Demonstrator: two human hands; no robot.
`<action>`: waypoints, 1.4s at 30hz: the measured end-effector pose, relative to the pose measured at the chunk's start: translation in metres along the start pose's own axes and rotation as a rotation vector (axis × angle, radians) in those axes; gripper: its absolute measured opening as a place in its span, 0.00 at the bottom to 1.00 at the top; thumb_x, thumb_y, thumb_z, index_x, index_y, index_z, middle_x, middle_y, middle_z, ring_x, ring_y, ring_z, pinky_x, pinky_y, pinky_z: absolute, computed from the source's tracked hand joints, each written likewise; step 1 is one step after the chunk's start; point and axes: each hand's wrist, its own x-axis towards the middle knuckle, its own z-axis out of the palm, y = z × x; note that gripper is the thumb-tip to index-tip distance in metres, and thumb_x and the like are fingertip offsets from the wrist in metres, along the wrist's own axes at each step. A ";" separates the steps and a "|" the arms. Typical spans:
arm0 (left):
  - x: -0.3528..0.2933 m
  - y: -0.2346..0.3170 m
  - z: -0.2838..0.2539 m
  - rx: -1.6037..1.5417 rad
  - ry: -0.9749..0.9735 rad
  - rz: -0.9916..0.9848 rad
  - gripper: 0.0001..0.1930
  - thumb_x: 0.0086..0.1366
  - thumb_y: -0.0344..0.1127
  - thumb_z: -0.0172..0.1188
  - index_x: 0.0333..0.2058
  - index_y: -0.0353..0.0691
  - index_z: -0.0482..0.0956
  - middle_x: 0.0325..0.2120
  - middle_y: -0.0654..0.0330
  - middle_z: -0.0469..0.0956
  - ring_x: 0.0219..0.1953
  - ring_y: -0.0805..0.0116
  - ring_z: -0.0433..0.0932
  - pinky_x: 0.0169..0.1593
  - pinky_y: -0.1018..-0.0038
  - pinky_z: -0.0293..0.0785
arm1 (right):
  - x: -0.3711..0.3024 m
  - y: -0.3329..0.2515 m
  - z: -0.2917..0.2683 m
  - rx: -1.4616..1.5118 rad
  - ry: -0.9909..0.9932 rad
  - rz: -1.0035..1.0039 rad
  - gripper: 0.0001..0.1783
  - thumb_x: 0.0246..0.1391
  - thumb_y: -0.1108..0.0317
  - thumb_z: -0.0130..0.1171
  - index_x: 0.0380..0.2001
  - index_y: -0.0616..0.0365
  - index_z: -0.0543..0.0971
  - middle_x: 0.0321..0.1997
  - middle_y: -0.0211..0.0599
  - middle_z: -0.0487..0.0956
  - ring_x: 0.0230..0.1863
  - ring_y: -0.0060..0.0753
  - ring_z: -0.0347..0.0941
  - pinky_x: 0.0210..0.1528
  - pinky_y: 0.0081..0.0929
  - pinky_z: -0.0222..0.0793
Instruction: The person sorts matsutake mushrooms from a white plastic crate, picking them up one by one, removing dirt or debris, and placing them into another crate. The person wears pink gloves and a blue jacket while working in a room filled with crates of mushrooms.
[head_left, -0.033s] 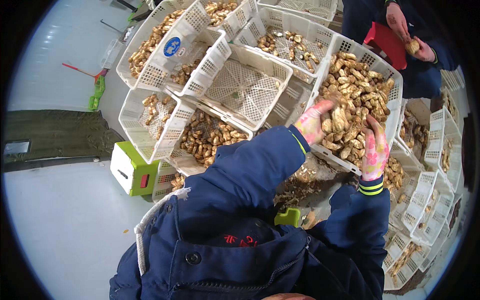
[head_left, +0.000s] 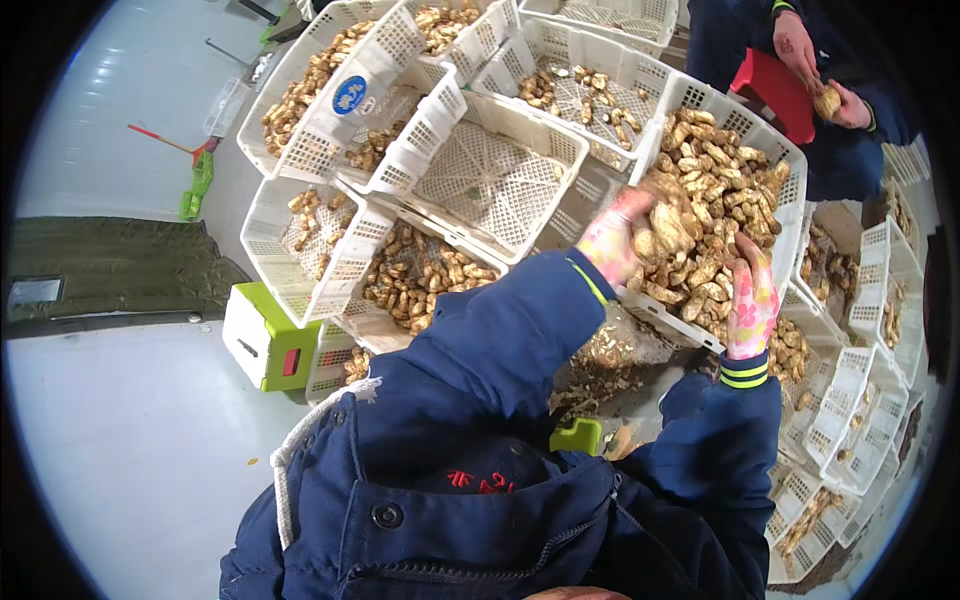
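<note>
A white perforated crate [head_left: 793,215] on the right holds a heap of stubby brown-and-cream mushrooms [head_left: 712,165]. My left hand [head_left: 612,238], in a pink-and-yellow patterned glove, is closed round a clump of mushrooms [head_left: 665,228] above the left side of the heap. Gloved likewise, my right hand [head_left: 752,305] rests at the near right part of this crate. Its fingers stretch over the mushrooms there, and I see nothing held in them.
A bare-bottomed white crate [head_left: 490,180] stands left of my left hand, among other crates of mushrooms. More crates [head_left: 855,400] line the right. A co-worker's hands [head_left: 828,95] hold a mushroom at the upper right, beside a red object [head_left: 775,95]. A green-and-white box stool [head_left: 265,335] stands left.
My left hand has moved slightly left and down, drawing the clump of mushrooms with it. My right hand stays almost in place. The co-worker's hands look unchanged.
</note>
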 end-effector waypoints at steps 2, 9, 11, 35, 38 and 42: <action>-0.001 0.043 0.004 -0.029 -0.184 0.150 0.19 0.62 0.41 0.53 0.47 0.35 0.68 0.42 0.48 0.73 0.44 0.51 0.74 0.48 0.48 0.72 | 0.003 0.025 -0.003 -0.114 -0.011 -0.008 0.14 0.58 0.70 0.49 0.46 0.62 0.75 0.47 0.43 0.76 0.50 0.40 0.72 0.53 0.28 0.64; -0.061 0.317 -0.018 0.312 0.356 0.616 0.15 0.62 0.46 0.52 0.37 0.38 0.69 0.33 0.53 0.73 0.36 0.58 0.74 0.38 0.61 0.75 | 0.002 0.037 0.005 -0.257 -0.111 -0.068 0.16 0.57 0.67 0.49 0.47 0.60 0.75 0.47 0.44 0.76 0.50 0.41 0.72 0.53 0.31 0.65; -0.087 0.421 -0.019 0.414 0.065 0.663 0.22 0.63 0.52 0.44 0.39 0.36 0.69 0.33 0.50 0.73 0.36 0.55 0.75 0.35 0.62 0.75 | 0.000 0.037 0.006 -0.236 -0.117 -0.073 0.15 0.58 0.66 0.49 0.46 0.59 0.75 0.47 0.44 0.76 0.50 0.42 0.72 0.53 0.31 0.65; 0.041 0.007 -0.003 0.341 0.265 -0.034 0.21 0.69 0.43 0.38 0.52 0.31 0.63 0.48 0.44 0.68 0.53 0.51 0.68 0.56 0.58 0.68 | -0.017 0.134 -0.065 -0.643 -0.339 0.322 0.18 0.52 0.69 0.47 0.47 0.55 0.75 0.46 0.50 0.76 0.50 0.48 0.71 0.54 0.34 0.64; 0.035 0.020 0.007 0.321 0.175 -0.024 0.21 0.69 0.43 0.39 0.51 0.31 0.64 0.49 0.45 0.68 0.54 0.51 0.67 0.57 0.57 0.67 | -0.011 0.133 -0.046 -0.689 -0.300 0.121 0.20 0.51 0.69 0.48 0.49 0.54 0.73 0.47 0.49 0.76 0.50 0.47 0.71 0.53 0.34 0.65; 0.028 0.043 0.008 0.284 0.146 0.057 0.21 0.68 0.42 0.41 0.51 0.31 0.65 0.49 0.45 0.68 0.54 0.50 0.67 0.57 0.56 0.66 | 0.001 0.154 -0.012 -0.560 -0.325 0.148 0.26 0.50 0.70 0.50 0.55 0.51 0.68 0.51 0.48 0.73 0.53 0.47 0.68 0.55 0.34 0.64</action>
